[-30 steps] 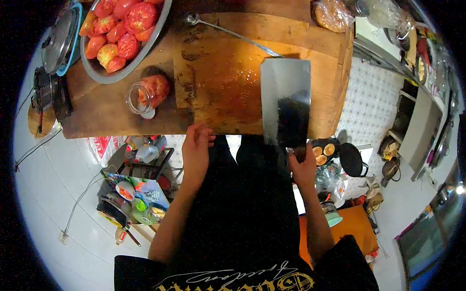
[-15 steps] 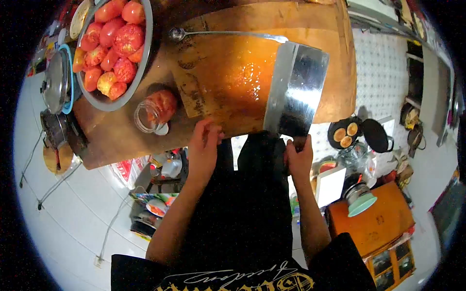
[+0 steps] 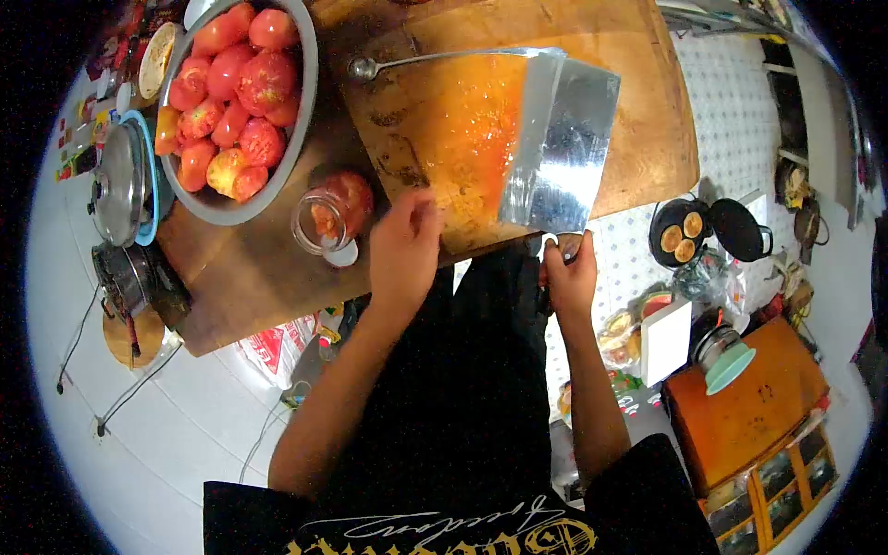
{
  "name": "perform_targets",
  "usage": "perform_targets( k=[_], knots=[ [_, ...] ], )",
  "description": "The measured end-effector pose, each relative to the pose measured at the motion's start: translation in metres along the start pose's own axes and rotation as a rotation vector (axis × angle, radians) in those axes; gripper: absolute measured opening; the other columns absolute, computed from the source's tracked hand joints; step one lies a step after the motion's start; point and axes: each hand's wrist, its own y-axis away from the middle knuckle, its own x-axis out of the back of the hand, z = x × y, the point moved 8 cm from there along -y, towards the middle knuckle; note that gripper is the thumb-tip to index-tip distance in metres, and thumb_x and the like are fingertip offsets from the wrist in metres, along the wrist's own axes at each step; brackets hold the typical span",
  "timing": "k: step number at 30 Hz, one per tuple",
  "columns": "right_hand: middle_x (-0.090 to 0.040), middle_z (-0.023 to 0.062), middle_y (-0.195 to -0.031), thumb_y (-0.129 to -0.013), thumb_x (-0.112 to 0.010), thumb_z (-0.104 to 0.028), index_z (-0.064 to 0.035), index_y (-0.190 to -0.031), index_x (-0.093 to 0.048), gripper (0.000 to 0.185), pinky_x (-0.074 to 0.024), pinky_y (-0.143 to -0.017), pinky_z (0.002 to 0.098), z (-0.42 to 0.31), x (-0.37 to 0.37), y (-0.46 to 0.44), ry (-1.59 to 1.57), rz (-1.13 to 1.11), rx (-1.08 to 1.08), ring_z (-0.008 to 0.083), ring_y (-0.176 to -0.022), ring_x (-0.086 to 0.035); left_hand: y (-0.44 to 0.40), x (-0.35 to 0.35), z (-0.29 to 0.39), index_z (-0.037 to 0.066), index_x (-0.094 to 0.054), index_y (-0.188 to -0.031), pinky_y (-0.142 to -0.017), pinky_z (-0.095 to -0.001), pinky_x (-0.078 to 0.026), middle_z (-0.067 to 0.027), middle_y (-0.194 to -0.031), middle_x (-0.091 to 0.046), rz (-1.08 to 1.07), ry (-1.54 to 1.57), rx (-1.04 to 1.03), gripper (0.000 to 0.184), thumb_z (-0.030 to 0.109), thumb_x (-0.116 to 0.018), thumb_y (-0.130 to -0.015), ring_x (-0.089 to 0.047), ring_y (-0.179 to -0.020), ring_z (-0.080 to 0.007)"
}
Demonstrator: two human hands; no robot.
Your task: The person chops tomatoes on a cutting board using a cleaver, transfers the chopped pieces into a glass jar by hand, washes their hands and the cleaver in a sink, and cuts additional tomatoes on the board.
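My right hand (image 3: 571,270) grips the handle of a cleaver (image 3: 566,148), whose broad blade lies over the right part of the wooden cutting board (image 3: 638,111). Wet orange-red juice and pulp (image 3: 486,125) cover the board beside the blade. My left hand (image 3: 404,242) is at the board's near left edge, its fingers loosely curled and slightly blurred, with nothing visible in them. Just left of it a glass jar (image 3: 335,211) with chopped tomato lies tilted, mouth toward me. A long-handled metal spoon (image 3: 444,59) rests across the board's far side.
A large grey basin (image 3: 308,69) of peeled tomatoes (image 3: 231,102) stands at the left of the brown table (image 3: 250,296). Beyond it are a lidded pot (image 3: 118,185) and a blue rim. At right, a pan (image 3: 680,231) with round cakes and an orange cabinet (image 3: 749,407) stand lower.
My left hand has moved up and slightly right, onto the board's near left edge. My right hand keeps hold of the cleaver, its blade a little farther up in view. The view has shifted.
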Motion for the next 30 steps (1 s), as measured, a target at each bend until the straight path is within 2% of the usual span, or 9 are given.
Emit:
perform_targets(
  k=[2,4,6,7,9,13,15,21,30],
  knots=[
    [-0.059,0.0073,-0.074,-0.083,-0.061,-0.005,-0.0036,-0.092,-0.048,0.016,-0.0472,-0.061,0.0305,-0.002,-0.002,-0.001,-0.026,0.029,0.051,0.0160,-0.064,-0.057,-0.036,-0.012,0.050,0.001,-0.058,-0.095,-0.065,-0.0376,-0.051,-0.0150,-0.077,-0.065,-0.010,-0.431,-0.261,0.015,0.013,-0.056,-0.087,-0.065,-0.073,-0.0286],
    [-0.059,0.0069,-0.074,-0.082,-0.060,-0.004,-0.0037,-0.091,-0.048,0.015,-0.0464,-0.060,0.0296,0.001,0.000,-0.001,-0.025,0.027,0.048,0.0143,-0.064,-0.055,-0.071,-0.032,0.093,0.001,-0.056,-0.087,-0.066,-0.0452,-0.050,-0.0179,-0.080,-0.064,-0.022,-0.581,-0.443,0.011,0.011,-0.056,-0.083,-0.063,-0.074,-0.0356],
    [-0.054,0.0041,-0.070,-0.085,-0.059,-0.004,-0.0047,-0.093,-0.047,0.015,-0.0430,-0.051,0.0264,0.005,0.002,-0.004,0.007,0.005,0.104,0.0115,-0.056,-0.052,-0.101,-0.054,0.123,0.000,-0.060,-0.093,-0.069,-0.0445,-0.050,-0.0208,-0.085,-0.065,0.036,-0.797,-0.820,0.016,0.012,-0.052,-0.085,-0.062,-0.079,-0.0393],
    [-0.050,0.0012,-0.066,-0.087,-0.058,-0.004,-0.0058,-0.096,-0.045,0.015,-0.0396,-0.042,0.0233,0.003,0.000,-0.006,0.034,-0.025,0.161,0.0087,-0.048,-0.049,-0.126,-0.061,0.124,0.000,-0.060,-0.093,-0.069,-0.0445,-0.050,-0.0208,-0.085,-0.065,0.032,-0.790,-0.825,0.016,0.012,-0.052,-0.085,-0.062,-0.079,-0.0393],
    [-0.050,0.0015,-0.066,-0.087,-0.059,-0.006,-0.0060,-0.094,-0.044,0.016,-0.0403,-0.044,0.0232,-0.011,0.000,-0.001,0.028,0.010,0.049,0.0086,-0.049,-0.049,-0.146,-0.081,0.134,0.001,-0.057,-0.086,-0.066,-0.0468,-0.052,-0.0190,-0.081,-0.064,0.025,-0.922,-1.072,0.008,0.007,-0.054,-0.081,-0.063,-0.075,-0.0372],
    [-0.057,0.0071,-0.069,-0.084,-0.062,-0.008,-0.0030,-0.092,-0.048,0.017,-0.0459,-0.055,0.0311,-0.010,0.004,-0.003,0.047,-0.034,-0.089,0.0147,-0.061,-0.056,-0.155,-0.094,0.138,0.001,-0.057,-0.087,-0.066,-0.0463,-0.053,-0.0194,-0.082,-0.065,-0.133,-0.965,-1.033,0.009,0.005,-0.053,-0.079,-0.065,-0.076,-0.0364],
    [-0.058,0.0079,-0.070,-0.084,-0.062,-0.008,-0.0029,-0.094,-0.048,0.018,-0.0469,-0.057,0.0316,-0.006,0.006,-0.007,0.141,-0.036,-0.083,0.0154,-0.062,-0.058,-0.159,-0.095,0.131,0.001,-0.057,-0.086,-0.067,-0.0466,-0.053,-0.0202,-0.082,-0.064,-0.206,-1.149,-0.766,0.009,0.004,-0.052,-0.079,-0.065,-0.079,-0.0356],
    [-0.061,0.0081,-0.073,-0.082,-0.063,-0.007,-0.0031,-0.102,-0.050,0.024,-0.0481,-0.061,0.0315,-0.021,0.012,-0.017,0.152,-0.066,-0.011,0.0178,-0.065,-0.060,-0.154,-0.096,0.138,-0.002,-0.056,-0.090,-0.059,-0.0502,-0.053,-0.0233,-0.075,-0.063,-0.170,-1.060,-0.950,0.017,0.013,-0.049,-0.085,-0.065,-0.072,-0.0403],
    [-0.062,0.0100,-0.074,-0.082,-0.063,-0.007,-0.0025,-0.104,-0.050,0.026,-0.0486,-0.061,0.0337,-0.029,0.019,-0.024,0.187,-0.089,-0.009,0.0212,-0.066,-0.062,-0.164,-0.092,0.136,-0.001,-0.054,-0.091,-0.068,-0.0503,-0.051,-0.0232,-0.085,-0.062,-0.219,-1.047,-0.837,0.013,0.009,-0.053,-0.082,-0.063,-0.079,-0.0406]
  ],
)
